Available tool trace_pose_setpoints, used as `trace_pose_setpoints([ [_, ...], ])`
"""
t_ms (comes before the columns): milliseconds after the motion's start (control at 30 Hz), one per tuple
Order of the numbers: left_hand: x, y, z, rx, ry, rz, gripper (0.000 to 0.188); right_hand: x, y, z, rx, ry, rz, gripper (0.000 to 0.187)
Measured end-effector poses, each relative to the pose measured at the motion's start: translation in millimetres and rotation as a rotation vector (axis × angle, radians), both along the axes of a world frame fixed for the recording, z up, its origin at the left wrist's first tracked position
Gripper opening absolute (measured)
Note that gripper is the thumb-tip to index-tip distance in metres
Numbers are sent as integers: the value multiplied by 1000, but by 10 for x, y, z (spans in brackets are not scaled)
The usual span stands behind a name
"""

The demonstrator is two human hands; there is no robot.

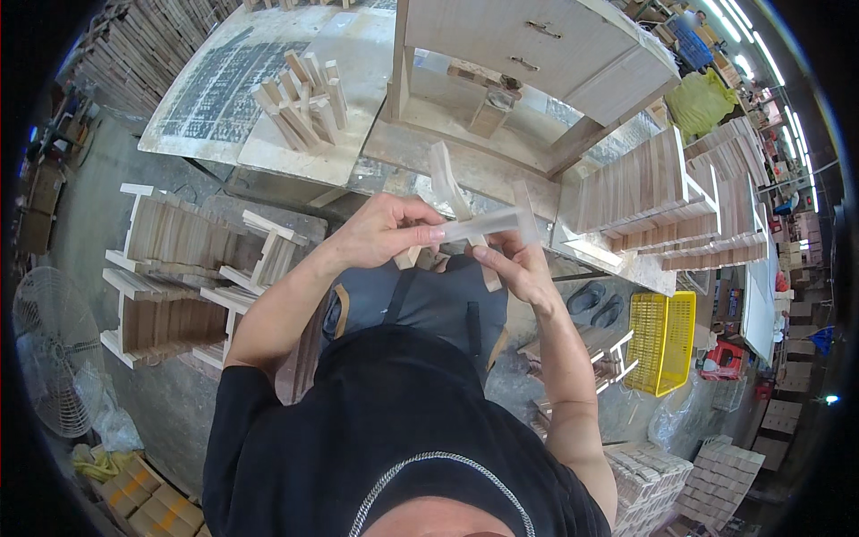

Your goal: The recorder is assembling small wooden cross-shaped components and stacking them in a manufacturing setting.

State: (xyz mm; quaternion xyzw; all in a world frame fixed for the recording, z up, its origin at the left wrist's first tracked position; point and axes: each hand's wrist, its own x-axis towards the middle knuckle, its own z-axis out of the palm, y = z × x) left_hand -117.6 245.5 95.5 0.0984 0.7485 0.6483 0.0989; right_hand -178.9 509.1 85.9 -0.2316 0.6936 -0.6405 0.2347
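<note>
My left hand (394, 230) is closed, thumb and fingers pinching the near end of a pale wooden strip (483, 224) that reaches across to the right. At that strip's far end a short crosspiece (525, 208) stands out, blurred by motion. My right hand (517, 267) is closed around the wood below the crosspiece. A second wooden strip (443, 174) runs from the bench edge down behind the first one. Its lower part passes near my right thumb. Whether the two strips are joined cannot be made out. A wooden block end (409, 258) shows under my left hand.
On the bench (215, 107) ahead stands a cluster of wooden sticks (304, 103). A wooden cabinet (537, 67) with a small device under it is beyond. Stacked wooden frames stand left (183, 228) and right (640, 192). A yellow crate (660, 345), slippers (595, 304) and a fan (54, 349) are on the floor.
</note>
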Motion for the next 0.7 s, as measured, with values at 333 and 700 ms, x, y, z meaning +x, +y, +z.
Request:
trace_pose_setpoints([
  [333, -233, -96, -133, 233, -200, 22, 26, -169, -213, -212, -252, -180, 28, 25],
  [700, -153, -67, -343, 208, -68, -68, 26, -54, -284, -439, -390, -103, -82, 19],
])
